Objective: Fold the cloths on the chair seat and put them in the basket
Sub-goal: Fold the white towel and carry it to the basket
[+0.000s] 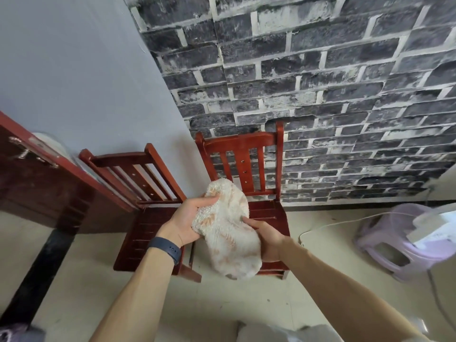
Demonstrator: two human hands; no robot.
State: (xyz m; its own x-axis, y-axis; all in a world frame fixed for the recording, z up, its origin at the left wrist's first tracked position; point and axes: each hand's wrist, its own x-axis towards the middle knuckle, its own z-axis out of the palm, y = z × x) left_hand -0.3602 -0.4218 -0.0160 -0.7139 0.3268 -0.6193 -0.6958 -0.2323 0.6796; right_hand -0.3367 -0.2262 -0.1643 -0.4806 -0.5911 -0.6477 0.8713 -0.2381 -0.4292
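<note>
Bench: dark red wooden bench (37, 183), far left.
Left chair: red slatted wooden chair (145, 233), just beside the bench.
Left hand: left hand (187, 222), dark wristband, fingers curled into the cloth's upper left edge.
Cloth: fluffy cream towelling cloth with faint orange pattern (227, 233), bunched and held in the air between the hands, over the chairs.
Right hand: right hand (267, 239) grips the cloth's right side, thumb on top.
Right chair: second red slatted wooden chair (269, 211), behind the cloth.
Stool: pale purple plastic stool (385, 253), far right.
Basket: not in view.
Handling: likely light, soft, limp, not slippery or fragile; best pinched at two corners so it hangs flat for folding.
</note>
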